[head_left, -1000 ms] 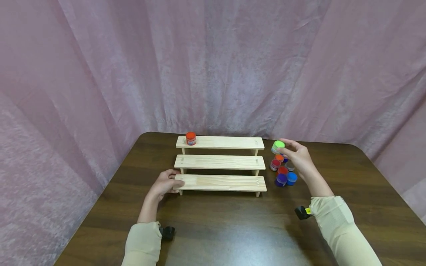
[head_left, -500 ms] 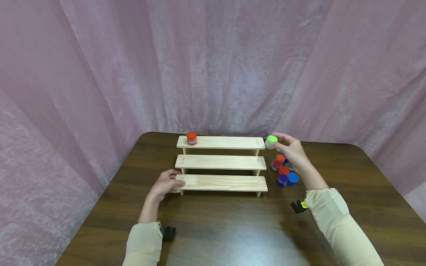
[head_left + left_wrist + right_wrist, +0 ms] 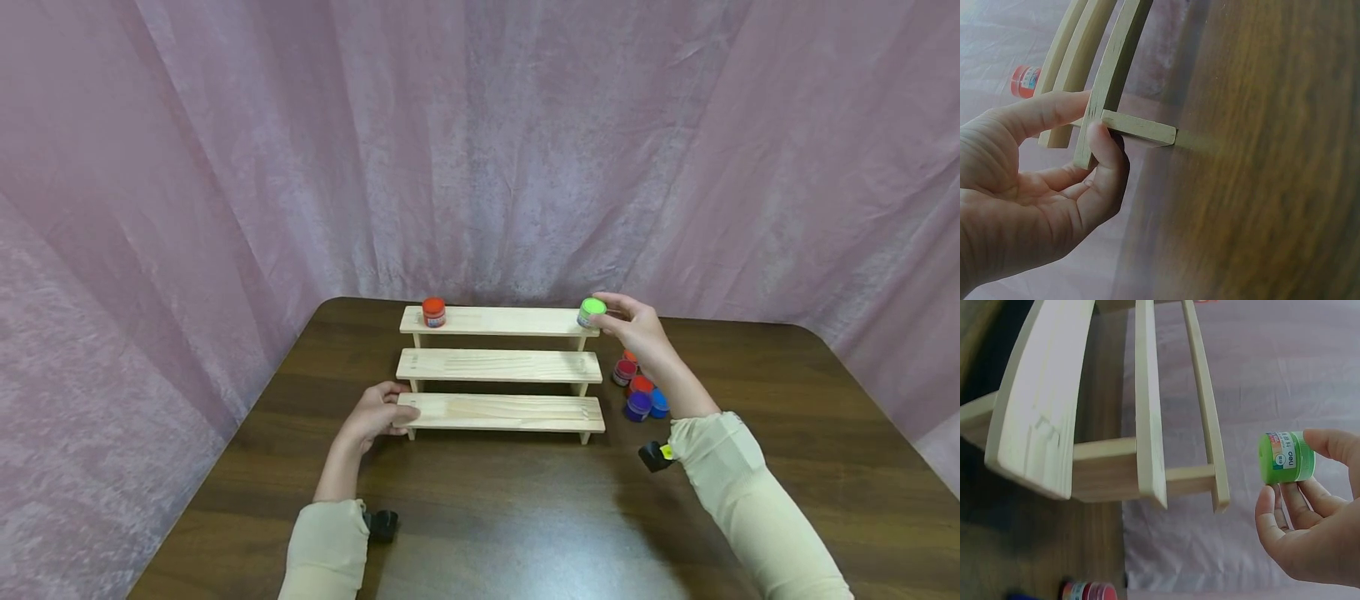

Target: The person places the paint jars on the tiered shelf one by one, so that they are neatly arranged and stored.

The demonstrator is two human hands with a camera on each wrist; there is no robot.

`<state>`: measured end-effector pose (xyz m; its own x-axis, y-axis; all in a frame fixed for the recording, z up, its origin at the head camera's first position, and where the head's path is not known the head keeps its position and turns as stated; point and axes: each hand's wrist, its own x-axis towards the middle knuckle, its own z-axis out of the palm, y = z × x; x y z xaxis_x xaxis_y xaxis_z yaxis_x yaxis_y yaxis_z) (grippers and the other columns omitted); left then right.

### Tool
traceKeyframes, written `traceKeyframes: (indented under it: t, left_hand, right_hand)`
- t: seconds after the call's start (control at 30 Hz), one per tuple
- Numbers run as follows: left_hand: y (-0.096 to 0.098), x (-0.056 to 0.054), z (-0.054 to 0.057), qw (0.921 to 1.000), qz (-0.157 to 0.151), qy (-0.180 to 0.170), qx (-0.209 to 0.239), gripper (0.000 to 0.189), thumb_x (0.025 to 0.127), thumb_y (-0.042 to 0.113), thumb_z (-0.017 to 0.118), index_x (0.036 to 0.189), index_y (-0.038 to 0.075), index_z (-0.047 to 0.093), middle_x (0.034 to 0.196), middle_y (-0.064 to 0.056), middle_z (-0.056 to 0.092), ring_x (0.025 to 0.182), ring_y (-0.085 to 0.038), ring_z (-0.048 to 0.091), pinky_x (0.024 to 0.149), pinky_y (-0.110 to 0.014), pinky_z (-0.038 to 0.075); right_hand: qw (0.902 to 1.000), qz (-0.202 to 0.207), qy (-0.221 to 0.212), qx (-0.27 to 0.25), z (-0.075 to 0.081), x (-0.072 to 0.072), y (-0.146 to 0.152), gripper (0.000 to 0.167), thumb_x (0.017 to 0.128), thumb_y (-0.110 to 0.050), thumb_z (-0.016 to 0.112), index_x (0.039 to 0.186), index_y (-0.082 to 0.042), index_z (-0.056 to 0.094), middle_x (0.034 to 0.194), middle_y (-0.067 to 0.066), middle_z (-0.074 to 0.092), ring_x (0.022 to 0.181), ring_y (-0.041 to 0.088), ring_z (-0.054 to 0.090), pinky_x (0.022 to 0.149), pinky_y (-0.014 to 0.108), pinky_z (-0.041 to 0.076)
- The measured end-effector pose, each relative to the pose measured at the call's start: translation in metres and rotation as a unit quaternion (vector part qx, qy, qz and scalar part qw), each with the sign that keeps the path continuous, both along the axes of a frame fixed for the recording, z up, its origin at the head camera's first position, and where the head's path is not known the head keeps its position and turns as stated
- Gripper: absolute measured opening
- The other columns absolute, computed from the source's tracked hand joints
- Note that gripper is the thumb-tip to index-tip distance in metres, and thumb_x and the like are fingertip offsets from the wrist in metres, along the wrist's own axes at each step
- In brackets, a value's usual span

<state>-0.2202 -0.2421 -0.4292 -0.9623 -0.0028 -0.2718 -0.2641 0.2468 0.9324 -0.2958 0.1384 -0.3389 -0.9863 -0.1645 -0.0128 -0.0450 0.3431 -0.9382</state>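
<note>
Right of the frame's middle I see the right hand (image 3: pixel 636 330) pinching a green jar (image 3: pixel 592 312) over the right end of the top plank (image 3: pixel 510 320) of a wooden rack (image 3: pixel 498 365), a gap between them. The left hand (image 3: pixel 372 412), lower left of centre, grips the bottom plank (image 3: pixel 510 412) by its left end. A red jar (image 3: pixel 433 312) stands on the top plank's left.

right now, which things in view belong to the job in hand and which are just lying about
Likely part of the job:
green jar, in the right grip
wooden rack, held by the left grip
orange-red jar on its top shelf
clustered jars on the table

Apparently just around:
pink curtain
black wrist cameras
</note>
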Motion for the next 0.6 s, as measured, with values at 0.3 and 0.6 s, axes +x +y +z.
traceKeyframes:
  t: [0.3, 0.6]
  left_hand:
    - [-0.001, 0.0, -0.001, 1.0, 0.006, -0.005, -0.006, 0.054, 0.085, 0.002, 0.067, 0.132, -0.01, 0.044, 0.098, -0.012, 0.058, 0.07, -0.012, 0.058, 0.058, -0.02, 0.054]
    - [-0.004, 0.001, -0.004, 1.0, 0.008, -0.003, -0.005, 0.054, 0.085, 0.002, 0.066, 0.132, -0.01, 0.044, 0.101, -0.013, 0.058, 0.071, -0.012, 0.058, 0.058, -0.02, 0.054]
  right_hand:
    - [0.9998, 0.019, 0.0, -0.005, 0.001, -0.003, -0.017, 0.056, 0.096, -0.025, 0.061, 0.146, -0.011, 0.043, 0.144, 0.015, 0.046, 0.126, 0.028, 0.048, 0.107, 0.04, 0.043]
    - [0.9989, 0.04, -0.001, -0.023, -0.001, -0.005, -0.033, 0.055, 0.096, -0.022, 0.06, 0.147, -0.01, 0.042, 0.144, 0.016, 0.045, 0.127, 0.028, 0.048, 0.11, 0.043, 0.043]
